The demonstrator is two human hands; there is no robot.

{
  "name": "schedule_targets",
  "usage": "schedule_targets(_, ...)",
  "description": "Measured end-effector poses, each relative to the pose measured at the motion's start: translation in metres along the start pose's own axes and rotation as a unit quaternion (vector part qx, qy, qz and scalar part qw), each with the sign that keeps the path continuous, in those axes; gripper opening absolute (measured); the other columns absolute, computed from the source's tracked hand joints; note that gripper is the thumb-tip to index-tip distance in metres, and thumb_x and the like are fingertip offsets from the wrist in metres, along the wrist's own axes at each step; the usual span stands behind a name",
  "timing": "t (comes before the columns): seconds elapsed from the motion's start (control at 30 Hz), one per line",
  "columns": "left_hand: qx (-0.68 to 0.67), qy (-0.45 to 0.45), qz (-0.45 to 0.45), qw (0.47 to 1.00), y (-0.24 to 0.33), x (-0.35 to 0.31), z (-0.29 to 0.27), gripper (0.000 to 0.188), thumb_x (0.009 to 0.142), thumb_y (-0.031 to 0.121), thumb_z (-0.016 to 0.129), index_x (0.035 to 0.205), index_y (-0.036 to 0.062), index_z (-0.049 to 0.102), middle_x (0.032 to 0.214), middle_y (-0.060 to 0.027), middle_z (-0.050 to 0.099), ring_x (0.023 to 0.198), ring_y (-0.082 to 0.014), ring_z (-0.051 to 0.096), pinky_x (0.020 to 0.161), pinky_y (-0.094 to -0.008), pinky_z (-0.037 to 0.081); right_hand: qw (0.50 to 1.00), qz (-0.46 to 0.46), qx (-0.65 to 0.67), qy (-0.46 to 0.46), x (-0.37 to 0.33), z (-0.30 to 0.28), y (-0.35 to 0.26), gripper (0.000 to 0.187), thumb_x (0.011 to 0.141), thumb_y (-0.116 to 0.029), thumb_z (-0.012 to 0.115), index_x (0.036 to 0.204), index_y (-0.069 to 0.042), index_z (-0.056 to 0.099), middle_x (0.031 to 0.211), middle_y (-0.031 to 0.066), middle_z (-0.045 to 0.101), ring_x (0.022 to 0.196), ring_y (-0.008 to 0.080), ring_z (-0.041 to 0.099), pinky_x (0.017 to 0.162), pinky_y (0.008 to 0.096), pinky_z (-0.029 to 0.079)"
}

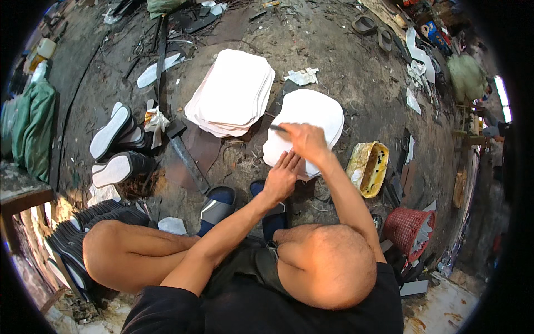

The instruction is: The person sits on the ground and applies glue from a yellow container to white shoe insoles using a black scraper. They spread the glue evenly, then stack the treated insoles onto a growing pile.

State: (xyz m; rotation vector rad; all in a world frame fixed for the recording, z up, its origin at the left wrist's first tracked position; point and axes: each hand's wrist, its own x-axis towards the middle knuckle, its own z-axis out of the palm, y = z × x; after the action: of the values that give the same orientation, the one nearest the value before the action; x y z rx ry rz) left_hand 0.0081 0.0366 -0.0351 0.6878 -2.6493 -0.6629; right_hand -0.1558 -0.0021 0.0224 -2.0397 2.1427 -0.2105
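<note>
A stack of white sheets with rounded corners point(314, 108) lies on the ground in front of me. My left hand point(281, 177) rests on the stack's near edge, fingers stretched out and flat. Just beyond it, my right hand point(307, 143) is closed around a narrow dark tool point(278, 128), which points left over the top sheet. Its exact kind is hidden by the grip. Left of this stack sits a taller pile of similar white sheets point(236, 83), its lower layers unevenly spread.
Right of the stack stands a stained yellow container point(368, 167) with a cut-out side. Farther right is a red basket point(409, 234). A hammer point(188, 161) lies left of my feet. White-topped soles point(111, 133) and a row of dark soles point(83, 234) are at left.
</note>
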Motion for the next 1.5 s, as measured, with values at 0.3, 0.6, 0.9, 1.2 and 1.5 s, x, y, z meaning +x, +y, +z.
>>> schedule_targets(0.3,-0.527,-0.011,-0.018,0.85,0.042,-0.05,0.07,0.04,0.1,0.018,0.05,0.138,0.0073,0.054,0.132,-0.0174,0.057,0.132,-0.0218,0.048,0.106,-0.0361,0.044,0.95,-0.03,0.278,0.138,-0.071,-0.028,-0.092,0.035,0.085,-0.009,0.069,0.119,-0.012,0.07,0.109,0.0109,0.073,0.095,0.0244,0.072,0.077,0.0369,0.058)
schedule_targets(0.6,0.016,-0.112,0.075,0.991,0.012,0.024,0.003,0.054,0.082,0.012,0.061,0.136,0.0038,0.056,0.15,-0.0085,0.051,0.14,-0.0213,0.046,0.081,-0.0352,0.06,0.974,-0.175,0.129,0.068,0.034,-0.052,0.083,0.033,0.078,-0.002,0.061,0.104,-0.015,0.076,0.107,0.0049,0.075,0.105,0.0228,0.07,0.085,0.0382,0.057)
schedule_targets(0.9,0.023,-0.126,0.069,0.989,0.016,0.019,0.0,0.052,0.085,0.011,0.059,0.137,0.0055,0.056,0.147,-0.0071,0.054,0.138,-0.0205,0.049,0.086,-0.0329,0.058,0.977,-0.186,0.03,-0.096,0.072,-0.028,0.108,0.031,0.07,-0.009,0.066,0.093,-0.025,0.079,0.1,-0.0032,0.075,0.111,0.0177,0.066,0.11,0.0448,0.038)
schedule_targets(1.2,0.016,-0.066,0.107,0.992,0.002,0.021,0.015,0.044,0.085,0.011,0.061,0.129,0.0067,0.061,0.144,-0.0065,0.056,0.134,-0.0216,0.054,0.084,-0.0361,0.06,0.965,0.223,0.112,-0.075,-0.083,-0.048,0.117,0.037,0.086,-0.026,0.069,0.123,-0.027,0.07,0.112,0.0113,0.073,0.103,0.0333,0.069,0.088,0.0445,0.055)
schedule_targets(1.5,0.032,-0.071,0.086,0.993,0.008,0.043,-0.016,0.044,0.078,0.004,0.063,0.122,0.0011,0.06,0.138,-0.0127,0.058,0.134,-0.0265,0.052,0.075,-0.0365,0.061,0.961,0.275,-0.006,-0.013,-0.011,-0.096,0.081,0.047,0.091,-0.024,0.06,0.136,-0.011,0.057,0.117,0.017,0.07,0.105,0.0362,0.068,0.086,0.0489,0.052)
